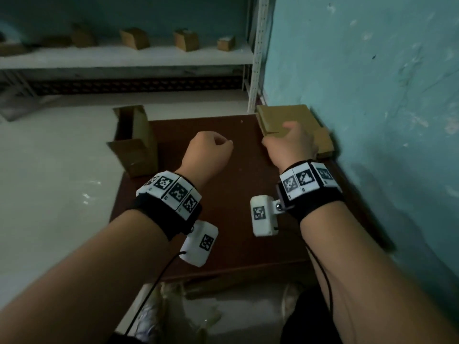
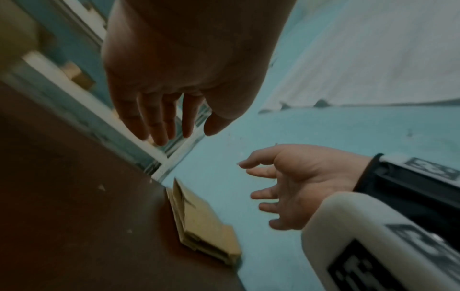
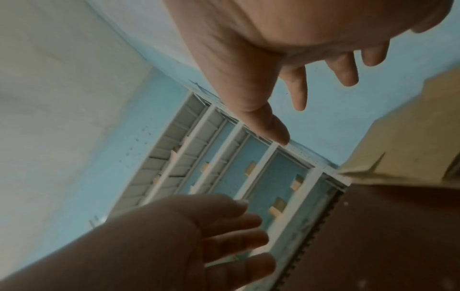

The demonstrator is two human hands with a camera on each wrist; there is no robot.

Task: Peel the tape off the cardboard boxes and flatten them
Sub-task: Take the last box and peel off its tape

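Observation:
An upright cardboard box (image 1: pixel 135 142) with its top flaps open stands at the left edge of the dark brown table (image 1: pixel 223 232). A stack of flattened cardboard (image 1: pixel 285 117) lies in the table's far right corner against the wall. It also shows as the stack (image 2: pixel 204 222) in the left wrist view and as tan cardboard (image 3: pixel 410 137) in the right wrist view. My left hand (image 1: pixel 211 150) hovers over the table's middle, fingers (image 2: pixel 161 122) relaxed and holding nothing. My right hand (image 1: pixel 290 142) hangs just above the stack's near edge, its fingers (image 2: pixel 263 195) spread, loosely bent and apart from the cardboard.
Several small cardboard boxes (image 1: pixel 134 38) sit on a white shelf (image 1: pixel 124 58) at the back. A teal wall (image 1: pixel 372 95) runs along the table's right side. Pale floor (image 1: pixel 49 182) lies to the left. Crumpled material (image 1: pixel 173 306) lies below the table's near edge.

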